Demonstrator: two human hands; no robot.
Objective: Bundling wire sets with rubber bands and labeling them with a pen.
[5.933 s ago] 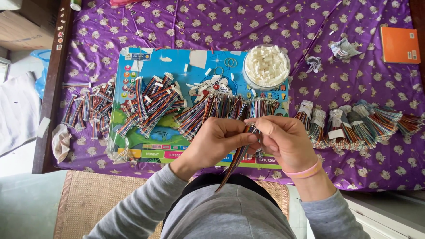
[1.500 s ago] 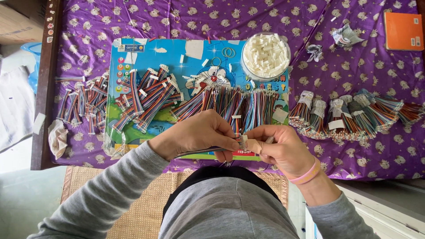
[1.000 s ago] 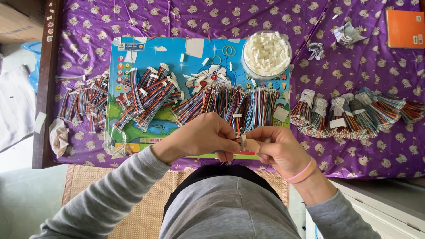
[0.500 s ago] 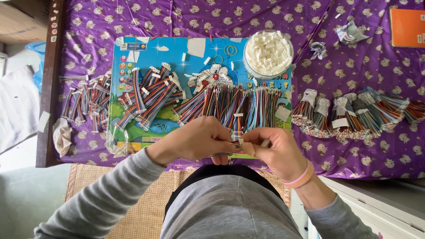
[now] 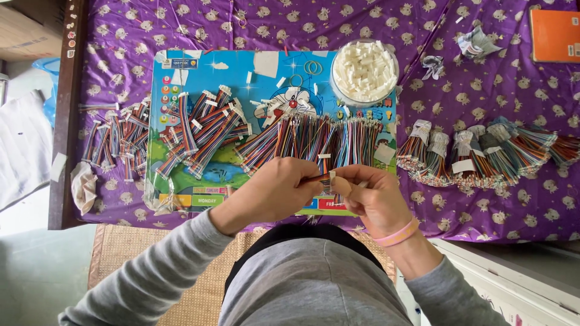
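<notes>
My left hand (image 5: 275,193) and my right hand (image 5: 374,198) meet over the near edge of a purple patterned table. Between their fingertips they pinch one small bundle of coloured wires with a white connector (image 5: 329,180). The bundle's lower part is hidden by my fingers. Just beyond my hands lies a loose row of coloured wires (image 5: 305,139) on a blue cartoon board (image 5: 266,78). A round clear bowl of white connectors (image 5: 365,71) stands at the board's far right corner.
Finished wire bundles (image 5: 199,130) lie on the board's left half, more (image 5: 115,142) at the table's left edge. Tied wire bunches with paper tags (image 5: 483,154) lie to the right. An orange book (image 5: 554,35) sits far right. Crumpled papers (image 5: 474,43) lie near it.
My hands have kept working the same wire bundle close together. They shifted slightly toward the table edge, and the long trailing wires seen hanging earlier are no longer visible.
</notes>
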